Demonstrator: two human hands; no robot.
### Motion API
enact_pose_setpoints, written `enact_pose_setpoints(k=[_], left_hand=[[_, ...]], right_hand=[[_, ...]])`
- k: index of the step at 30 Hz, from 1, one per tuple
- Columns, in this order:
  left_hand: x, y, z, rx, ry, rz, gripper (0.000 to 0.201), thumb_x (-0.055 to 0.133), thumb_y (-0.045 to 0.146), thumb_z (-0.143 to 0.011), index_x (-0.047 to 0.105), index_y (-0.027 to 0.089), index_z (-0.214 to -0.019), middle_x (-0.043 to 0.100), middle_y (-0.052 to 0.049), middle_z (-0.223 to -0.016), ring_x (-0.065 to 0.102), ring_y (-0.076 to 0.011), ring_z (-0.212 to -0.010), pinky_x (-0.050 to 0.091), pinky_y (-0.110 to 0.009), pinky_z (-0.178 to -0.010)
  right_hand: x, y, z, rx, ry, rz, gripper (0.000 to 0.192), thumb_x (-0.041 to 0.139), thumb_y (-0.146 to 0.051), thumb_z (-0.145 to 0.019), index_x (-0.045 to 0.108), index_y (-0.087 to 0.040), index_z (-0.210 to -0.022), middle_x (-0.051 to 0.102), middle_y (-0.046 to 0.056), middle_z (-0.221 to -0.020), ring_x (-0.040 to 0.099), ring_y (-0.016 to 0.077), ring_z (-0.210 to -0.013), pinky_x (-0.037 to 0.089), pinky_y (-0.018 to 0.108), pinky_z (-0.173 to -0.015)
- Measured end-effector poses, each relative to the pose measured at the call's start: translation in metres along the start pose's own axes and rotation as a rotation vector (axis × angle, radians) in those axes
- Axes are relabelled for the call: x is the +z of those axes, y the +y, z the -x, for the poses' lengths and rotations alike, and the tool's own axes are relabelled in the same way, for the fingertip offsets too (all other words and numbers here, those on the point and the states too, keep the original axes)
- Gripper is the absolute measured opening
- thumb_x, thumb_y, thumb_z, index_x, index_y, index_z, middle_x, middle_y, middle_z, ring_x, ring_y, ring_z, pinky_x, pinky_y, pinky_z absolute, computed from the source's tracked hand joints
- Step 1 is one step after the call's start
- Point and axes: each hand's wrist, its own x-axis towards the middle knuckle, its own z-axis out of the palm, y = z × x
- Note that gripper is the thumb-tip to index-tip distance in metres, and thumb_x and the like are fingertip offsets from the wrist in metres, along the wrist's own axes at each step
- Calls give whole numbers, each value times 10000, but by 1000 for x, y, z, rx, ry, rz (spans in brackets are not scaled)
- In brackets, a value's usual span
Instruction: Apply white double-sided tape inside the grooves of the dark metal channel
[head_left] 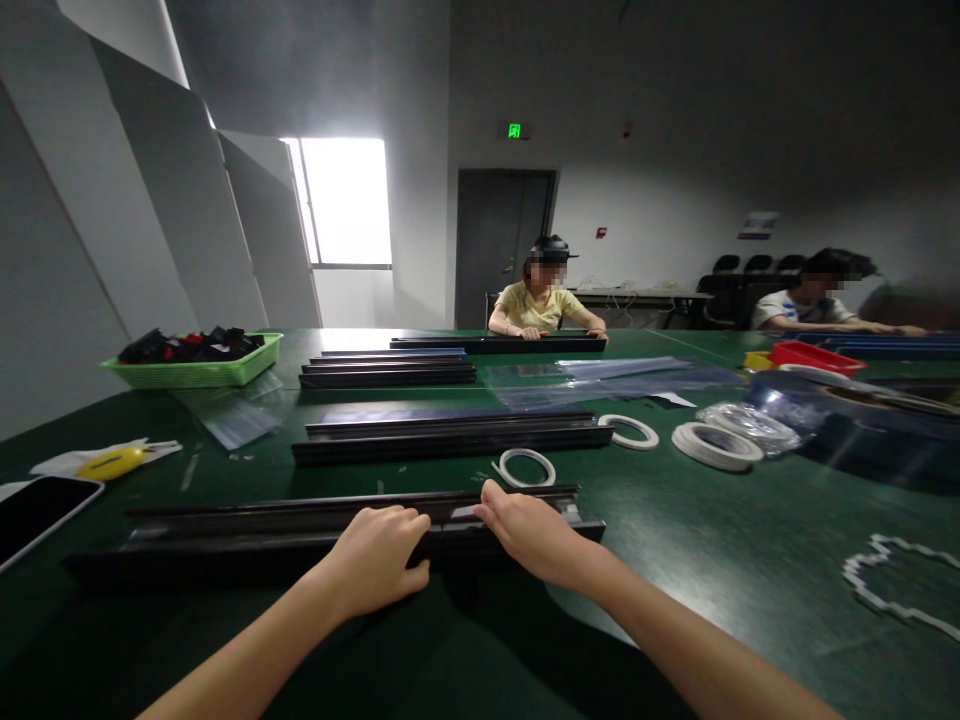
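Note:
In front of me a long black channel-shaped profile (247, 545) lies across the green table. My left hand (382, 560) is closed over its near wall, fingers curled into the channel and thumb on the front side. My right hand (529, 530) pinches a small pale strip (466, 511) over the right part of the channel. The strip's far end is hard to make out. Just behind the profile lies a roll of white tape (527, 468). A second black profile (450, 440) rests parallel, farther back.
A green basket (191, 370) of black parts stands far left, near a yellow-handled tool (112, 462) and a phone (41, 515). On the right are tape rolls (716, 446), a large dark film roll (862, 430) and a white jagged strip (877, 590). Two people (544, 300) sit opposite.

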Motion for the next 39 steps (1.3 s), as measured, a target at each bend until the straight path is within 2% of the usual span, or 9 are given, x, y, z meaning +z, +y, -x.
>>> enact_pose_setpoints(k=[12, 27, 39], left_hand=[[0, 3, 0, 37, -5, -13, 148, 481, 338, -810, 534, 228, -894, 660, -22, -877, 611, -205, -831, 426, -281, -672], [-2, 4, -1, 33, -16, -19, 145, 479, 339, -816, 534, 227, -888, 659, -21, -875, 613, -201, -830, 436, -278, -676], [-3, 5, 0, 36, -19, -13, 132, 474, 333, -821, 529, 226, -877, 660, -21, -872, 616, -205, -825, 440, -288, -676]], right_hand=[[-4, -3, 0, -2, -8, 45, 297, 248, -336, -965, 492, -167, -974, 663, 92, -806, 614, 176, -688, 330, 236, -571], [-1, -1, 0, -10, -25, -16, 198, 303, -216, -931, 455, -142, -1034, 660, 108, -840, 622, 185, -751, 353, 240, -618], [-3, 0, 0, 11, -14, -84, 310, 272, -389, -961, 465, -161, -1042, 657, 103, -867, 624, 183, -752, 357, 236, -606]])
